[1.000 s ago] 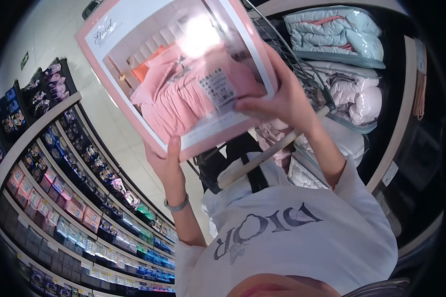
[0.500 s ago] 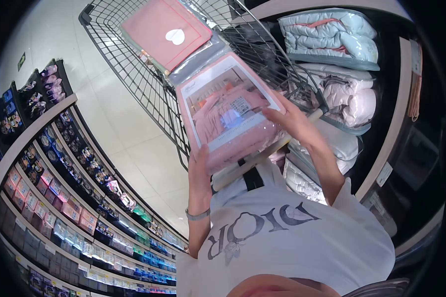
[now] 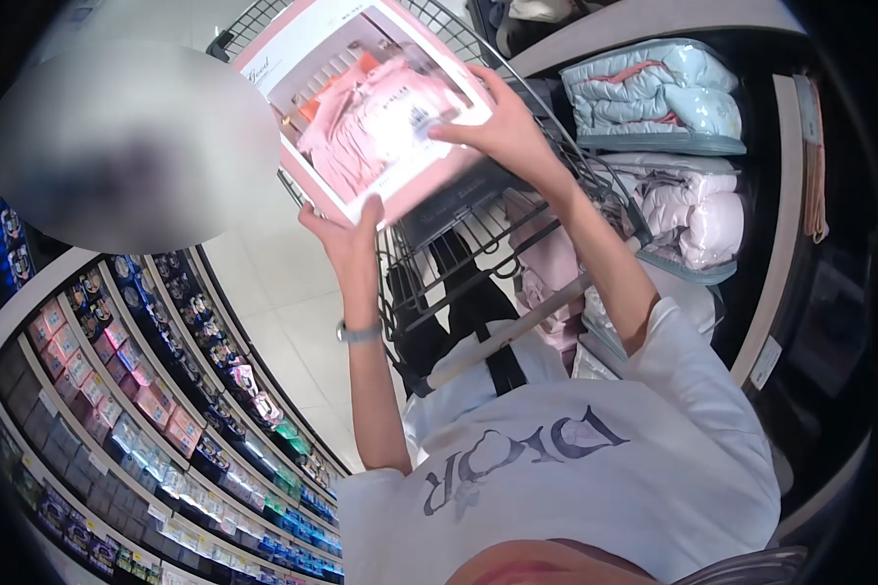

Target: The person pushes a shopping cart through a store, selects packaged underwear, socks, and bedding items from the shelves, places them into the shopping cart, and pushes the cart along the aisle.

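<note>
Between my two hands is a pink bedding set package [image 3: 361,102], its front a printed photo of a bed with pink covers. Glare washes out part of the print. My left hand [image 3: 346,232] grips the package's near left corner, thumb on the front; a band circles that wrist. At the right edge, my right hand [image 3: 502,127] holds the package with the thumb across its front and the other fingers mostly behind. The package is above the wire shopping cart [image 3: 429,302], covering much of the basket from view.
Right of the cart, a shelf holds a light blue quilt in a clear bag [image 3: 649,93] and a pale pink bagged quilt [image 3: 698,214]. Shelving [image 3: 166,419] with small boxed goods curves along the left. A grey blurred patch hides the upper left.
Both hands have moved the bedding package forward and away from my body. The pink pack with a white heart in the cart is now out of sight. A blurred patch has appeared at left.
</note>
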Action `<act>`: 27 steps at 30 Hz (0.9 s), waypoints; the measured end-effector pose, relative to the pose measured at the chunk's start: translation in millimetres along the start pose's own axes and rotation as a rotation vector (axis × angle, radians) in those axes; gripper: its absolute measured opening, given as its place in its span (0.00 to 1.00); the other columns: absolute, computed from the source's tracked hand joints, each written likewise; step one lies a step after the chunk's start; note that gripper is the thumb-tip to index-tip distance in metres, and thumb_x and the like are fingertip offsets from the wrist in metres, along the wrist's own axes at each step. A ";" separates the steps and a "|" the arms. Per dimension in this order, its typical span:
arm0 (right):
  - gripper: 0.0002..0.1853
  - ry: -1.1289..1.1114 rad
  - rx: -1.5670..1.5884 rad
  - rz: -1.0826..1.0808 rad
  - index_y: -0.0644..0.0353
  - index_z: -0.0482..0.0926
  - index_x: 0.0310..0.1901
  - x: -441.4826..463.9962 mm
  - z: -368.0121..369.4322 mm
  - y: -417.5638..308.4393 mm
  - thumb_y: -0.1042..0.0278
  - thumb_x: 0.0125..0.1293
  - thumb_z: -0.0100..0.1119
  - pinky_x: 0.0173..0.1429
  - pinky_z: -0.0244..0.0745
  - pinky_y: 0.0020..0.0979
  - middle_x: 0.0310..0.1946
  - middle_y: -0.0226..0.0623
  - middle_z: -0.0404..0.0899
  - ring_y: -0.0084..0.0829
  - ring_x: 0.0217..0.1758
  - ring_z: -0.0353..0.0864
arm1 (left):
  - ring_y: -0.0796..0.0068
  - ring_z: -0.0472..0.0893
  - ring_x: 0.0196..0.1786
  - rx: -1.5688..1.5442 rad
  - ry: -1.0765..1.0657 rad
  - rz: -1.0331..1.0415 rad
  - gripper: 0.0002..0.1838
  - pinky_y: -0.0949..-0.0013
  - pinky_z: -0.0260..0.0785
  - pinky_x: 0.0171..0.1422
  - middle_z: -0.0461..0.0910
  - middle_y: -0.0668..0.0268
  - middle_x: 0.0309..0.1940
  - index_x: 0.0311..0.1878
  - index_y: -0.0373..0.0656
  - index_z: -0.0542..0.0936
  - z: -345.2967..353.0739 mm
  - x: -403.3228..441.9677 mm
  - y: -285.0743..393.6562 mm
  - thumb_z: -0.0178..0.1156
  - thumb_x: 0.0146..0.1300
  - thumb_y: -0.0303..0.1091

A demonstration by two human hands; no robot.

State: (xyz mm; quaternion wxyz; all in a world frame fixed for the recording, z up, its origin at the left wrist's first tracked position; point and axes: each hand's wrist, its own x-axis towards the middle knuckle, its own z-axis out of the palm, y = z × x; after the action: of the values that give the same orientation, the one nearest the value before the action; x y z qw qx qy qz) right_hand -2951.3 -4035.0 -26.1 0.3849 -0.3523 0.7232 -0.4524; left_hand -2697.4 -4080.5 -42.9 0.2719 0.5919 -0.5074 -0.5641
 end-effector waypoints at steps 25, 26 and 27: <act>0.22 -0.024 -0.441 -0.353 0.60 0.77 0.63 -49.6 66.1 100.5 0.70 0.67 0.60 0.69 0.70 0.49 0.58 0.54 0.76 0.56 0.64 0.72 | 0.42 0.75 0.60 0.756 -0.412 0.680 0.18 0.47 0.70 0.67 0.78 0.47 0.58 0.60 0.33 0.77 58.6 -10.2 -49.6 0.57 0.69 0.28; 0.17 -0.012 -0.389 -0.354 0.61 0.79 0.56 -79.0 54.4 77.2 0.75 0.65 0.61 0.63 0.74 0.47 0.51 0.50 0.79 0.52 0.59 0.77 | 0.45 0.76 0.55 0.725 -0.427 0.664 0.15 0.50 0.72 0.62 0.79 0.49 0.51 0.55 0.33 0.77 44.5 -41.1 -29.4 0.58 0.67 0.26; 0.12 0.012 -0.320 -0.356 0.61 0.79 0.50 -110.6 47.2 67.9 0.79 0.64 0.61 0.56 0.77 0.45 0.44 0.47 0.80 0.50 0.52 0.80 | 0.45 0.77 0.51 0.692 -0.509 0.580 0.11 0.49 0.71 0.57 0.78 0.49 0.45 0.51 0.35 0.78 31.2 -68.0 -24.8 0.59 0.67 0.26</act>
State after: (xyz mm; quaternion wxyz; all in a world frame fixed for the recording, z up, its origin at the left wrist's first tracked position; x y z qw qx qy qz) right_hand -2870.5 -3934.9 -76.5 0.2342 -0.5279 0.7145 -0.3950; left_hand -2709.2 -4002.7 -45.2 0.0732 0.3263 -0.8576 -0.3908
